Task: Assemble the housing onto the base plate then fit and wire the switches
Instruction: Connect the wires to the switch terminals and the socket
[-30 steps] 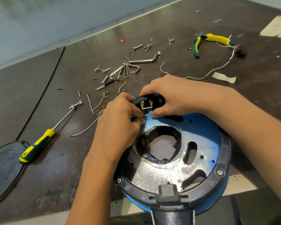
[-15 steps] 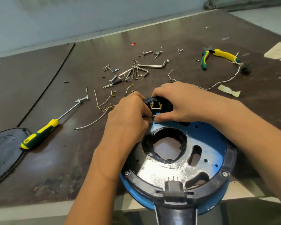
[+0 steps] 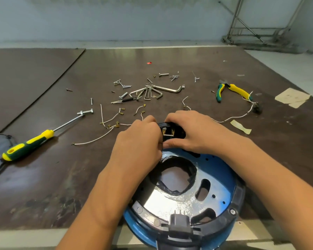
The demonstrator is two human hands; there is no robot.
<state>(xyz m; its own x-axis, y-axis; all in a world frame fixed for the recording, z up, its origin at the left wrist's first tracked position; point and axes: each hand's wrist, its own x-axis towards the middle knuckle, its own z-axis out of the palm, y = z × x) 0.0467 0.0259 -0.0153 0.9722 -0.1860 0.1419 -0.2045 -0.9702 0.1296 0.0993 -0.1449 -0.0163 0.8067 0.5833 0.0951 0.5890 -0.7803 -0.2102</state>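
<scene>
Both your hands are on the one black switch block (image 3: 173, 131) at the far rim of the one blue base plate (image 3: 218, 170).
Your right hand (image 3: 193, 131) grasps the block, fingers over its top and thumb beneath. Your left hand (image 3: 139, 141) pinches its left edge with curled fingers. Two brass terminals (image 3: 163, 131) show between them. On the table (image 3: 170, 56) lie one screwdriver (image 3: 27, 145) to the left, one pair of pliers (image 3: 231, 91) to the right, and one bunch of hex keys (image 3: 152, 92) beyond.

Bright even light, glare on the table (image 3: 116, 56), wide-angle bending at edges.
</scene>
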